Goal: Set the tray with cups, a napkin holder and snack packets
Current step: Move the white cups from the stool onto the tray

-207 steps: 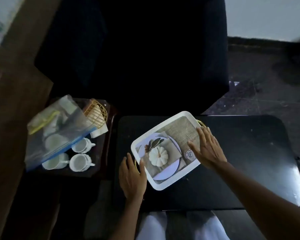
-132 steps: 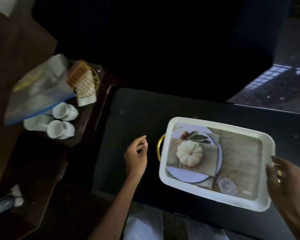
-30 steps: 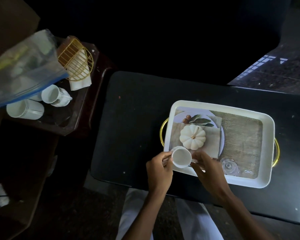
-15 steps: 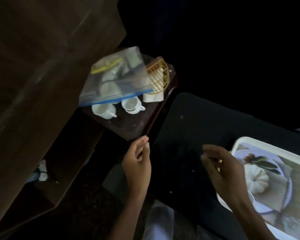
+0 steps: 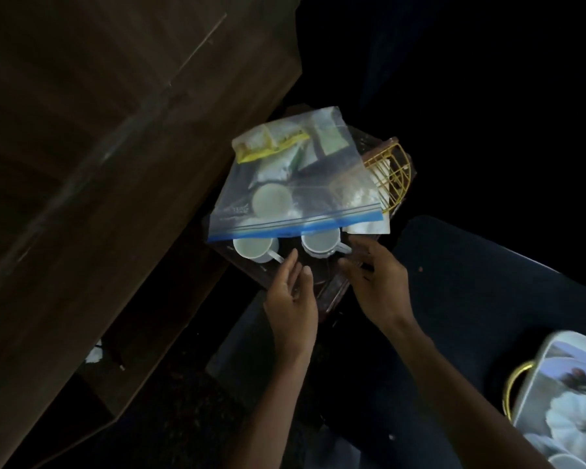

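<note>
Head view, looking down in dim light. On a small dark side table [image 5: 322,280], between a brown wooden cabinet [image 5: 115,147] and a black table [image 5: 487,292]: left cup [image 5: 254,248] and right cup [image 5: 320,243], both white and upright, side by side near the front edge. Partly over them, a clear zip bag [image 5: 318,198] with a blue seal, snack packets [image 5: 271,143] at its far end. Through the plastic, a third cup [image 5: 272,201], inside or underneath impossible to tell. Just right of the bag, a gold wire napkin holder [image 5: 394,170] with white napkins. Left hand [image 5: 291,299] with fingers straight, grasping nothing, tips right by the left cup's handle; contact lost in blur. Right hand [image 5: 379,286] loosely spread, also empty, fingers beside the right cup's handle. Far lower right on the black table, a white tray [image 5: 575,341] with a gold handle, cut off by the frame, a fourth cup [image 5: 569,463] in its near corner.
</note>
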A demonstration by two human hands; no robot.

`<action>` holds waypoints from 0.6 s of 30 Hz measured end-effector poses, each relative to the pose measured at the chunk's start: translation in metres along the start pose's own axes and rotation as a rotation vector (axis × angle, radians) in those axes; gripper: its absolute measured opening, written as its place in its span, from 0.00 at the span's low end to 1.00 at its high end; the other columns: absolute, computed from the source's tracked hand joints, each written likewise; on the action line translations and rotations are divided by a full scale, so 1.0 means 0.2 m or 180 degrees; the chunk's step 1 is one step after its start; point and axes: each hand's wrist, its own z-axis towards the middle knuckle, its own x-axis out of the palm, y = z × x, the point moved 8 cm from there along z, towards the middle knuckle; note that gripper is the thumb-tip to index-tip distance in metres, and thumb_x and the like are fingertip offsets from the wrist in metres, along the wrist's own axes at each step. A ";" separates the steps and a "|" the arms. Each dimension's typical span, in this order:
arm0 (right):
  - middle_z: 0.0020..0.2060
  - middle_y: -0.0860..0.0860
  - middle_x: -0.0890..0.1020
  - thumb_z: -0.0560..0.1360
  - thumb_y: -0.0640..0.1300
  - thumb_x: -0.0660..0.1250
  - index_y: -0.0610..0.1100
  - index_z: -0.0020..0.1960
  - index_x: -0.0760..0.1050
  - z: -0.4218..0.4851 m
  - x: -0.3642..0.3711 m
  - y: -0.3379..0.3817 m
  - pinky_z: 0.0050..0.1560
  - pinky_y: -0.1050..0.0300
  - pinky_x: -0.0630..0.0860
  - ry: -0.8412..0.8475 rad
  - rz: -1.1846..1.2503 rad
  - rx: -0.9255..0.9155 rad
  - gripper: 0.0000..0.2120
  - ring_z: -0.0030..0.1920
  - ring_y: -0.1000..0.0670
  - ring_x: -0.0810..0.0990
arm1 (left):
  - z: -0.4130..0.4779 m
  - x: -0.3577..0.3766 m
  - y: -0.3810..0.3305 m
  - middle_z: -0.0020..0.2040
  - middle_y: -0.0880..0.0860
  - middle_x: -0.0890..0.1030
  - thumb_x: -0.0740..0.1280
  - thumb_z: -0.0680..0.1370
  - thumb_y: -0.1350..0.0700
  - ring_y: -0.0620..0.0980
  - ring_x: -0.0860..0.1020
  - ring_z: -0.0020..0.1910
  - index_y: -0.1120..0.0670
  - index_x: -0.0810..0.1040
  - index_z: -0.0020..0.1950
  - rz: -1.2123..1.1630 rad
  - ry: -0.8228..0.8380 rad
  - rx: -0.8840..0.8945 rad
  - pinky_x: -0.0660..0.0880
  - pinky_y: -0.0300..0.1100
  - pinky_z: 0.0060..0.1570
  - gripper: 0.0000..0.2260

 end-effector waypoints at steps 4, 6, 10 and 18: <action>0.53 0.51 0.84 0.75 0.38 0.72 0.45 0.61 0.80 0.04 0.05 -0.01 0.50 0.67 0.78 0.0041 0.0097 0.0062 0.15 0.51 0.55 0.83 | 0.06 0.03 0.00 0.67 0.47 0.80 0.66 0.82 0.59 0.35 0.78 0.61 0.54 0.75 0.73 0.0009 0.0066 -0.0043 0.74 0.23 0.52 0.18; 0.50 0.53 0.85 0.76 0.38 0.71 0.45 0.59 0.81 0.05 0.06 -0.02 0.49 0.70 0.77 0.0022 0.0146 0.0113 0.12 0.50 0.59 0.83 | 0.08 0.05 -0.02 0.65 0.46 0.81 0.66 0.82 0.58 0.30 0.79 0.58 0.54 0.77 0.72 0.0057 0.0116 -0.0005 0.74 0.23 0.52 0.17; 0.44 0.59 0.84 0.77 0.38 0.70 0.44 0.54 0.82 0.06 0.06 -0.04 0.43 0.77 0.73 -0.0063 0.0310 0.0222 0.07 0.45 0.69 0.81 | 0.09 0.07 -0.04 0.55 0.35 0.80 0.66 0.82 0.60 0.25 0.79 0.54 0.57 0.78 0.71 -0.0087 0.0177 0.0016 0.73 0.22 0.49 0.16; 0.39 0.64 0.81 0.76 0.38 0.71 0.45 0.49 0.82 0.05 0.04 -0.06 0.39 0.78 0.71 -0.0169 0.0337 0.0155 0.03 0.41 0.70 0.80 | 0.03 0.05 -0.05 0.57 0.41 0.83 0.65 0.82 0.64 0.30 0.81 0.55 0.57 0.80 0.68 -0.0220 0.0068 -0.0063 0.75 0.25 0.50 0.15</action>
